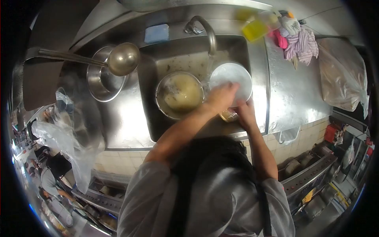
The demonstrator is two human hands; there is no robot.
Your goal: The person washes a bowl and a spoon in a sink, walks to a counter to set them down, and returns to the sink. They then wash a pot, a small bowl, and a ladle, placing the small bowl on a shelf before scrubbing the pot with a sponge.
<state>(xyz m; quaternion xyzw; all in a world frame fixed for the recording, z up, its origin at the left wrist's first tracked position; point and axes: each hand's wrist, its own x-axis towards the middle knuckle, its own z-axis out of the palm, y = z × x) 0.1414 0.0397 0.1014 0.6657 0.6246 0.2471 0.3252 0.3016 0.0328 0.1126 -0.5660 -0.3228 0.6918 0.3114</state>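
Over the right part of the metal sink (146, 94), a round white dish (237, 75) is tilted beside the stream from the faucet (212, 41). My left hand (224, 94) lies over its inner face, blurred, and whatever is between the fingers cannot be made out. My right hand (245, 112) grips the dish's lower right rim. Below the dish, partly covered by it and my hands, is a small yellowish item (229, 115). A round bowl (181, 96) of cloudy yellowish water stands in the sink to the left.
Left of the sink are a metal bowl (94, 81) and a large ladle (123, 59). Behind it lies a blue sponge (156, 33). A yellow-green container (254, 31), cloths (300, 43) and a plastic bag (342, 75) are at the right. People (51, 185) are far left.
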